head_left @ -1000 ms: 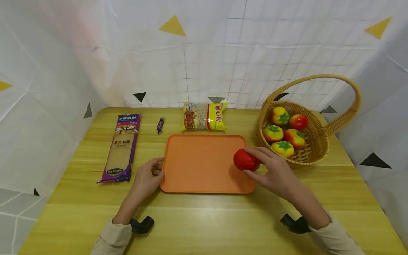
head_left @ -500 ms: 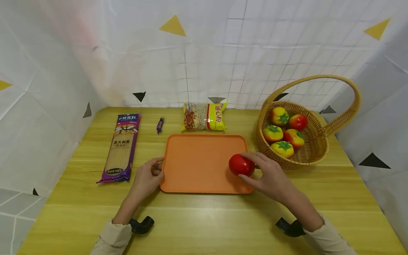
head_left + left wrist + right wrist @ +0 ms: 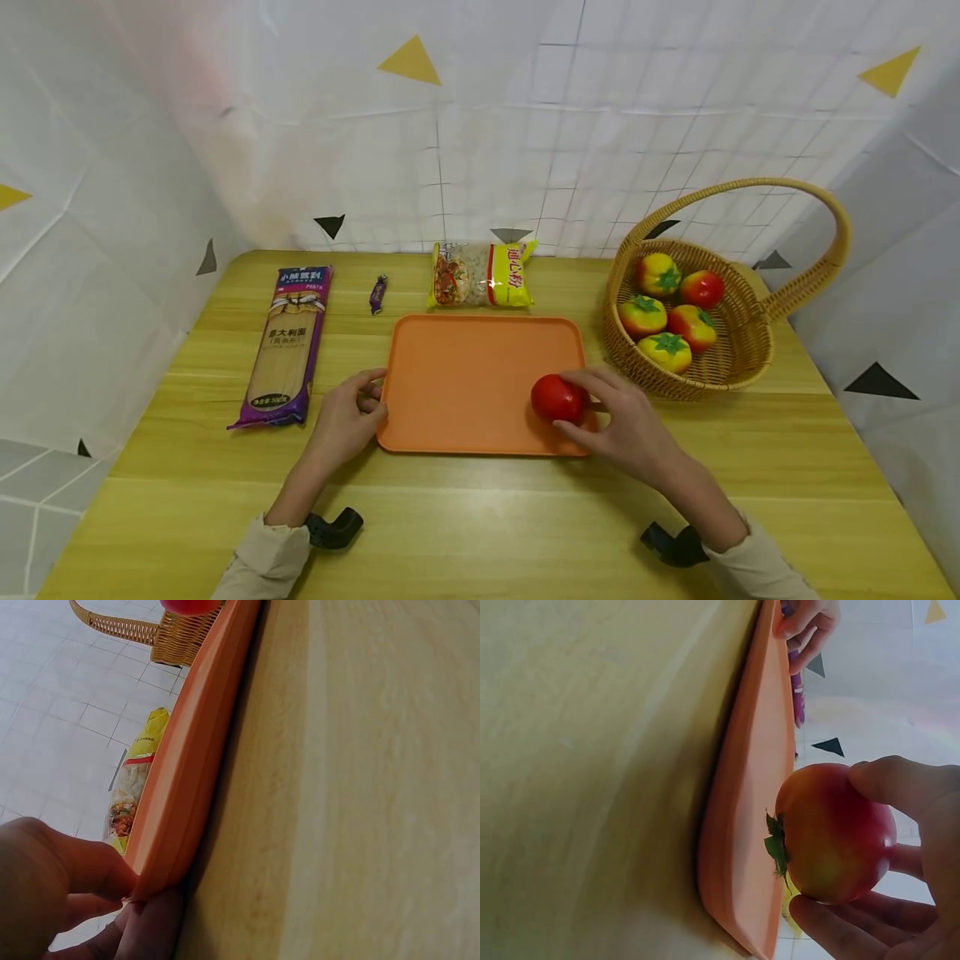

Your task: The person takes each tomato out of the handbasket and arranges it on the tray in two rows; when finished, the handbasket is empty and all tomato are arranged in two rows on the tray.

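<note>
A red tomato (image 3: 559, 398) with green leaves is gripped by my right hand (image 3: 628, 427) over the right part of the orange tray (image 3: 465, 383). The right wrist view shows the thumb on one side of the tomato (image 3: 836, 832) and the fingers on the other. Its leafy end faces down toward the tray. At the tray's left edge, my left hand (image 3: 348, 417) pinches the rim between thumb and fingers. The left wrist view has those fingers (image 3: 97, 866) right at the tray's corner (image 3: 161, 855).
A wicker basket (image 3: 753, 358) with a tall handle stands at the right, holding several red and yellow tomatoes (image 3: 666, 352). Behind the tray lies a yellow pasta bag (image 3: 482, 275). To the left are a purple spaghetti pack (image 3: 285, 350) and a small purple wrapped candy (image 3: 378, 294).
My right hand has carried the tomato a little left and toward me, farther in over the tray. The left hand has stayed on the rim, and the tray has not moved.
</note>
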The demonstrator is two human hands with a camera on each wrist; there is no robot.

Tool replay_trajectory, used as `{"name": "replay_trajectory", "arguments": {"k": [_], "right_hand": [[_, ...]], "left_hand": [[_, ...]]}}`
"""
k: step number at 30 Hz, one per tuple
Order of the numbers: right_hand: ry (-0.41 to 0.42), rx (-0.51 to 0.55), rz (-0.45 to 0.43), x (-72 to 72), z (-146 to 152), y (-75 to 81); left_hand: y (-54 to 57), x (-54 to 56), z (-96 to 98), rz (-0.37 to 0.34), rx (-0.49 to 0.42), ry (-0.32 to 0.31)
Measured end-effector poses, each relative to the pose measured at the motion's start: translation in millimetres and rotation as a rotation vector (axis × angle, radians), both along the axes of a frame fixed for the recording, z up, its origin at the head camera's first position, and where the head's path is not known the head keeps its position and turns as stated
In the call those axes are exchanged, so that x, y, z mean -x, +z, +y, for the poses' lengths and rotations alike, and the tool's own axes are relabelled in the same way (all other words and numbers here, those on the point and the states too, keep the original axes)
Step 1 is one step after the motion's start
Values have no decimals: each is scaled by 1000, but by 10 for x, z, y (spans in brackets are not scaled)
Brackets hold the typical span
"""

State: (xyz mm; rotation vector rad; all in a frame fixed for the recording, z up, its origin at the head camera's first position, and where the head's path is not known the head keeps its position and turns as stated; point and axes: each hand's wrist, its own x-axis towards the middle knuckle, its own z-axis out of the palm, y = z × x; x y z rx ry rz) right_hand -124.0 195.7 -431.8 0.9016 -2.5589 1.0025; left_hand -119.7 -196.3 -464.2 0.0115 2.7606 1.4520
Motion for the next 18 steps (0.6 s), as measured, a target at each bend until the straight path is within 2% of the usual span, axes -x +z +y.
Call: {"name": "replay_trajectory", "arguments": {"k": [9, 18], "right_hand": [[-8, -33, -50, -31, 9, -85], [-18, -49, -69, -42, 30, -93]], "left_hand": [[1, 9, 1, 4, 10, 2], [4, -2, 7, -4, 1, 10]]}}
